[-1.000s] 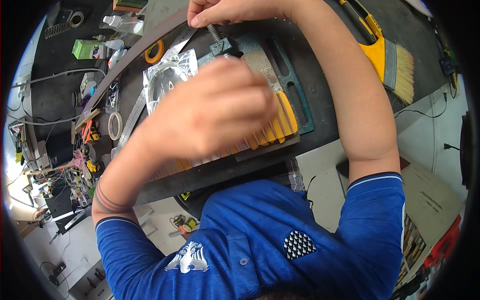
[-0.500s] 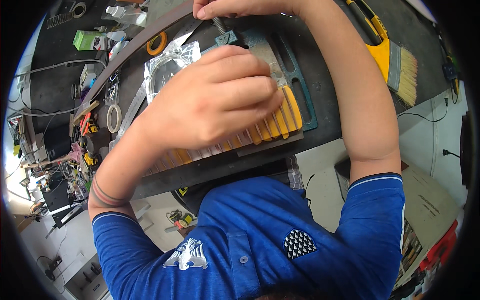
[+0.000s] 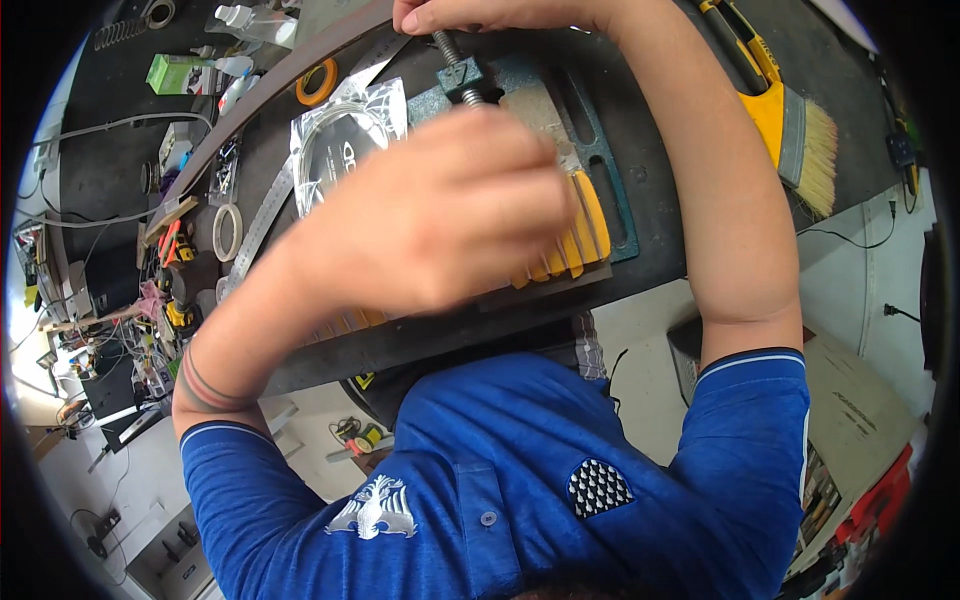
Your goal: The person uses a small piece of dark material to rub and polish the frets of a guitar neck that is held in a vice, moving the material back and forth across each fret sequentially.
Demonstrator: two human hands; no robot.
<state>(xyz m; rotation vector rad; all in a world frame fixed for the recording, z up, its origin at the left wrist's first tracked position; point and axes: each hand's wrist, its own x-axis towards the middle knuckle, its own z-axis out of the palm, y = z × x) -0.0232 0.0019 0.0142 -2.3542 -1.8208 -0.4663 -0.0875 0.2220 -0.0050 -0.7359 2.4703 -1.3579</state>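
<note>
Black desk (image 3: 655,215) bears the teal vise (image 3: 592,148) and, partly hidden by your curled left hand (image 3: 450,210), the yellow ridged strip (image 3: 592,225). Your right hand (image 3: 490,12) bends near the screw (image 3: 447,48); either grip is indeterminable. Keep movements steady.

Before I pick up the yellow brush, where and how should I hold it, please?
Probably by its handle, coming from the person's right: it is narrow and points away from the body, the bristles lie nearer, and the right forearm crowds its left.
</note>
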